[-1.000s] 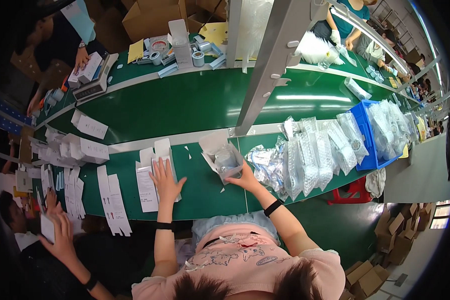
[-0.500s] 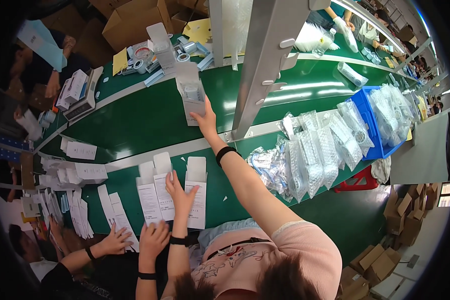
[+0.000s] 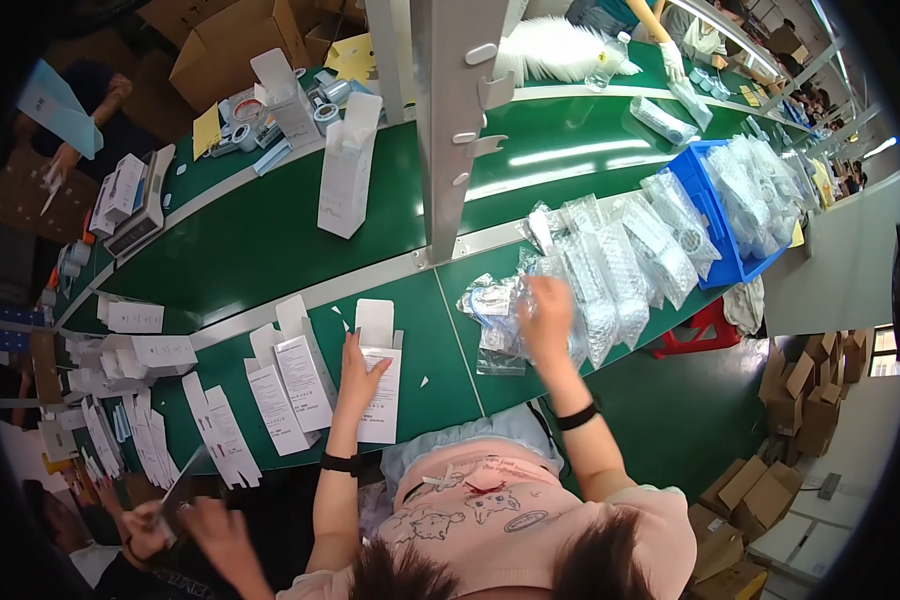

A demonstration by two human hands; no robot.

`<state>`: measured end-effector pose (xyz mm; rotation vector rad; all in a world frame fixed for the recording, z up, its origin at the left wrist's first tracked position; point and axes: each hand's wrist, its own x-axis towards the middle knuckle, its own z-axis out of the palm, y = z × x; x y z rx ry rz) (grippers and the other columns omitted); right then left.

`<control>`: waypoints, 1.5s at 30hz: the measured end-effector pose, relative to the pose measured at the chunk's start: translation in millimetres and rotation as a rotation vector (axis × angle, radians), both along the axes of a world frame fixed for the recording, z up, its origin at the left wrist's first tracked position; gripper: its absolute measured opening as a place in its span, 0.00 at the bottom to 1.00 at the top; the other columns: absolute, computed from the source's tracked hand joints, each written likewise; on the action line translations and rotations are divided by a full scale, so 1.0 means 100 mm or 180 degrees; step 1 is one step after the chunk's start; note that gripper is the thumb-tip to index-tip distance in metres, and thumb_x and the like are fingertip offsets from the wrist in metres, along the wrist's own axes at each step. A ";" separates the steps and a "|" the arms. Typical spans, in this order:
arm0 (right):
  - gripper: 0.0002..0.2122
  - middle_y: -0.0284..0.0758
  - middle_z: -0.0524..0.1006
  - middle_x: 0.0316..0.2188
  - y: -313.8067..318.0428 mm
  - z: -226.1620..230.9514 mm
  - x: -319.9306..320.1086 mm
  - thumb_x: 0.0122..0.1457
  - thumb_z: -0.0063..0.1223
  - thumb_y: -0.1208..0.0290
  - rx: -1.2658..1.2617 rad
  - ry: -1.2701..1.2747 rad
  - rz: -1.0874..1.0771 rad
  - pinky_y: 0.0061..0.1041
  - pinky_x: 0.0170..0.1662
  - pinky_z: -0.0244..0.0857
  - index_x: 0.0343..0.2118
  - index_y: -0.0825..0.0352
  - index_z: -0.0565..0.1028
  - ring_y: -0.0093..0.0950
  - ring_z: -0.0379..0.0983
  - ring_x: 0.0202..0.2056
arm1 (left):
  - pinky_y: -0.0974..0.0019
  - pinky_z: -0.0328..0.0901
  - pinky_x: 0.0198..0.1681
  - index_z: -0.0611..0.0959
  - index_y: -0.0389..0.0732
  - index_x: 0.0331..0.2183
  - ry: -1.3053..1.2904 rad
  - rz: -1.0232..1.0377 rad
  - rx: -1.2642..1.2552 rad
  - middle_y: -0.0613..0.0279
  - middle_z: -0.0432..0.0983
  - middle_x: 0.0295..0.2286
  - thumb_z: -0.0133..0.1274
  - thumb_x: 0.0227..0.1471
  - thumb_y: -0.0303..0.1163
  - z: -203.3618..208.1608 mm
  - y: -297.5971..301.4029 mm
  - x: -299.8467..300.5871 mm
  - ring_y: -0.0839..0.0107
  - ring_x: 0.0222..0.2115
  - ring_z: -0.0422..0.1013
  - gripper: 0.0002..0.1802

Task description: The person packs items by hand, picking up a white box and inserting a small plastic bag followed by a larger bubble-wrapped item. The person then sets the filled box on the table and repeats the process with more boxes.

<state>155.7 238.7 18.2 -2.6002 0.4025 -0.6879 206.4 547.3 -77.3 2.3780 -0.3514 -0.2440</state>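
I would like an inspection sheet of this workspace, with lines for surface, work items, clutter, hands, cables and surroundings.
Surface: green worktop, with a thin seam across it.
Work items: nearest white box, lying with its flap raised; two more white boxes to its left; small clear bags and bubble-wrap pouches to the right.
Clutter: small white scraps near the boxes.
Hands: left hand on the nearest white box; right hand, blurred, at the small clear bags, grip unclear.
Cables: none clear; blue lines in the bags are too small to identify.
Surroundings: blue crate holding more pouches, grey metal post, cardboard boxes, a co-worker's hand at lower left.
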 end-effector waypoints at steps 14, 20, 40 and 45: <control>0.25 0.45 0.70 0.31 -0.97 -0.44 0.11 0.34 0.62 0.58 -0.1109 0.1756 -0.0818 0.34 0.38 0.64 0.33 0.70 0.67 0.42 0.67 0.36 | 0.60 0.58 0.47 0.60 0.44 0.48 -0.0119 -0.0595 -0.1154 0.52 0.58 0.44 0.66 0.25 0.32 1.16 -0.64 0.14 0.56 0.46 0.59 0.46; 0.26 0.47 0.71 0.33 -1.12 -0.37 0.05 0.36 0.61 0.61 -0.0201 0.1749 -0.0500 0.37 0.39 0.63 0.36 0.71 0.65 0.45 0.68 0.37 | 0.60 0.58 0.48 0.59 0.43 0.43 -0.0461 -0.0648 -0.1153 0.47 0.55 0.48 0.67 0.26 0.30 0.92 -0.81 0.04 0.54 0.48 0.58 0.42; 0.29 0.41 0.57 0.50 0.97 0.48 0.33 0.45 0.54 0.72 0.2138 -0.1837 0.0521 0.31 0.54 0.47 0.52 0.65 0.56 0.35 0.51 0.52 | 0.56 0.59 0.47 0.51 0.47 0.38 -0.0871 -0.0084 -0.2332 0.40 0.50 0.49 0.66 0.28 0.24 0.50 -0.93 -0.23 0.50 0.47 0.57 0.43; 0.24 0.43 0.62 0.49 0.53 0.43 0.17 0.42 0.55 0.74 0.0913 -0.0651 0.1707 0.37 0.53 0.49 0.46 0.65 0.66 0.40 0.55 0.51 | 0.55 0.58 0.48 0.51 0.48 0.38 -0.1338 -0.0239 -0.2447 0.40 0.50 0.49 0.67 0.27 0.26 0.44 -0.75 -0.10 0.49 0.48 0.57 0.44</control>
